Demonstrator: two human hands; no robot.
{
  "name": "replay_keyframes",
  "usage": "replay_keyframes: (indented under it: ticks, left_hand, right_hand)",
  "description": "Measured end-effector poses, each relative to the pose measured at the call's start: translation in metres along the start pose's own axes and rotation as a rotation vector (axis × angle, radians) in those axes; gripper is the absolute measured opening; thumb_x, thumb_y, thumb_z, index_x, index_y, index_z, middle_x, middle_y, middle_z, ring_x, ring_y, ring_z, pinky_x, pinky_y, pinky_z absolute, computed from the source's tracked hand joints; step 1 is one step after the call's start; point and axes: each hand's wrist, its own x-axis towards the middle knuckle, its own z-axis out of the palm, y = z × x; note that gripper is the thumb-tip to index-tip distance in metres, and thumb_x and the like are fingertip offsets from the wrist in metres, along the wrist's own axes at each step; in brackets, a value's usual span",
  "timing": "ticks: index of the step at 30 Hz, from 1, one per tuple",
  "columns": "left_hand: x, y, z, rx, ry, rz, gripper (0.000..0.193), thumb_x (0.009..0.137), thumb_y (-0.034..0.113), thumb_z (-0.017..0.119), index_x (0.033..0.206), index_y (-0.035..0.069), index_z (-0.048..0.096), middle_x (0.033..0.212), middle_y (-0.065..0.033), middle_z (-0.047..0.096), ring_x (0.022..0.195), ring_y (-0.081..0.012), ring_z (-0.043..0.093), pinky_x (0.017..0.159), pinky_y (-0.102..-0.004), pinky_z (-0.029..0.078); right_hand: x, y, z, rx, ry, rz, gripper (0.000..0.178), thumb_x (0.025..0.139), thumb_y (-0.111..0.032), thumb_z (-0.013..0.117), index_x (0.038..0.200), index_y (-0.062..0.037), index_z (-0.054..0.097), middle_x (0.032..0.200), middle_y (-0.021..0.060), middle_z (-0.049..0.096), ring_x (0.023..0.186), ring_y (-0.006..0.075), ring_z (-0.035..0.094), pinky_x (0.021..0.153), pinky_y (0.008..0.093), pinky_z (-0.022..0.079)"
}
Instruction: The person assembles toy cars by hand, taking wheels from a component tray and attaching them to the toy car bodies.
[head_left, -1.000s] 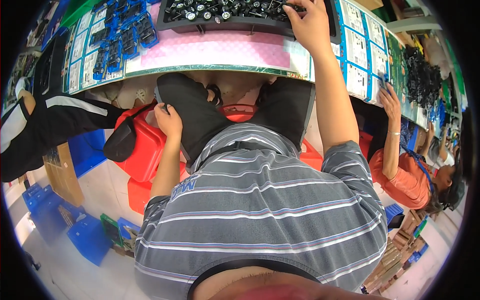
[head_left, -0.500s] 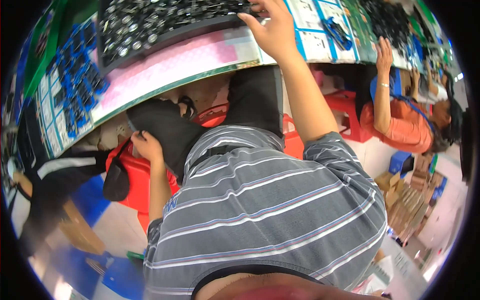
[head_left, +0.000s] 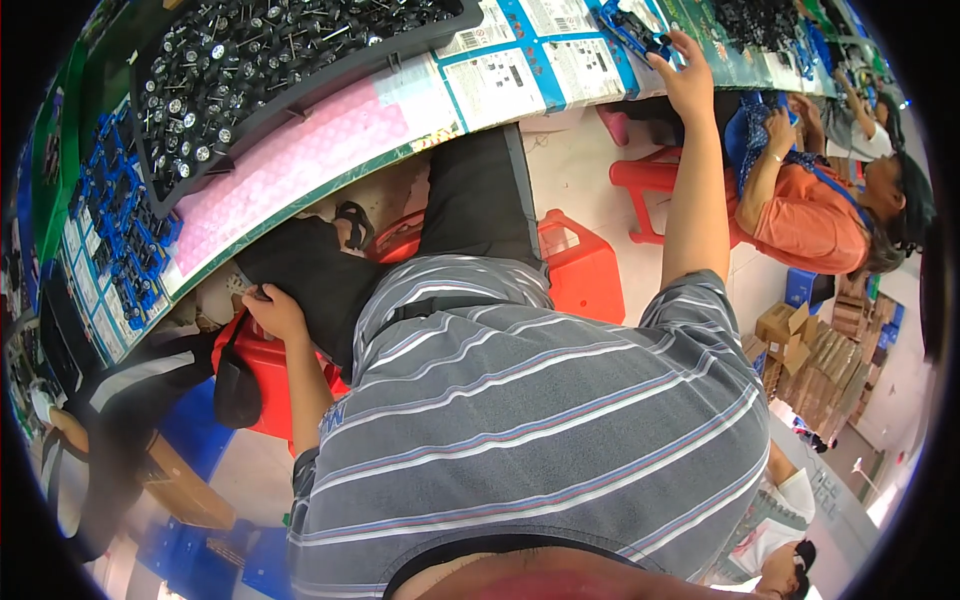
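Observation:
My right hand [head_left: 690, 82] reaches out over the table at the upper right. Its thumb and forefinger close on the near end of a blue toy car chassis [head_left: 628, 28] with dark parts, which lies over printed sheets. My left hand [head_left: 277, 313] is low beside my left thigh, with curled fingers around a small dark thing too hidden to name. A black tray [head_left: 330, 97] filled with small black wheels [head_left: 200, 110] with silvery hubs and axles stands on the table, left of my right hand.
Several blue chassis [head_left: 125, 220] lie on the table's left. Pink bubble wrap [head_left: 300, 150] runs along its front edge. Red stools [head_left: 580, 270] stand below. A co-worker in orange [head_left: 805, 225] sits at the right; another person's dark-clothed leg [head_left: 150, 385] is at left.
My right hand has moved from the tray's right side rightward to the blue chassis. The view has shifted. My left hand stays by my thigh. The orange-clad co-worker's raised hand has come down.

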Motion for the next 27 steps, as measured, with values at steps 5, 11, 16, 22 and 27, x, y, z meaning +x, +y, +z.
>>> replay_keyframes:
  ticks: [5,11,16,22,27]
  left_hand:
    - [0.008,-0.005,0.002,0.013,0.045,0.117,0.027,0.092,0.017,0.057,0.108,-0.004,0.058,0.102,-0.0202,0.064,0.093,-0.0342,0.062,0.086,-0.0412,0.048]
    - [-0.002,0.048,0.023,-0.447,-0.218,0.236,0.015,0.096,0.011,0.063,0.106,0.001,0.066,0.087,-0.0048,0.065,0.077,-0.0125,0.059,0.073,-0.0277,0.049]
    - [-0.041,0.163,0.018,-0.791,-0.86,0.188,0.025,0.098,0.013,0.065,0.121,0.003,0.061,0.101,-0.004,0.066,0.088,-0.0083,0.061,0.078,-0.0232,0.05]
    - [-0.069,0.218,0.012,-1.318,-1.297,0.142,0.035,0.099,0.017,0.064,0.128,0.002,0.049,0.107,-0.008,0.064,0.085,-0.0131,0.063,0.072,-0.028,0.054]
    - [-0.052,0.213,-0.003,-1.403,-1.17,0.031,0.028,0.101,0.017,0.061,0.122,0.002,0.051,0.103,-0.0087,0.066,0.082,-0.0134,0.065,0.068,-0.0284,0.056]
  right_hand:
    - [0.001,0.013,0.013,-0.119,-0.082,-0.028,0.054,0.08,-0.025,0.082,0.127,-0.0058,0.064,0.123,0.019,0.065,0.117,0.0332,0.063,0.099,0.0393,0.049]
    - [-0.022,-0.05,0.022,0.024,-0.013,0.236,0.058,0.075,-0.023,0.086,0.126,-0.0052,0.065,0.117,0.0187,0.069,0.108,0.0268,0.066,0.09,0.0359,0.052]
    - [-0.09,-0.14,0.046,0.472,-0.208,0.21,0.055,0.068,-0.009,0.089,0.117,-0.004,0.065,0.101,0.004,0.069,0.085,0.0134,0.061,0.075,0.0274,0.05]
    - [-0.147,-0.278,0.072,0.631,-0.553,-0.112,0.054,0.063,-0.008,0.088,0.112,-0.0016,0.065,0.111,0.011,0.064,0.105,0.0261,0.063,0.093,0.036,0.049]
    - [-0.14,-0.308,0.083,0.536,-0.661,-0.252,0.067,0.065,-0.014,0.091,0.124,-0.0047,0.061,0.121,0.0099,0.061,0.11,0.0251,0.06,0.096,0.035,0.048]
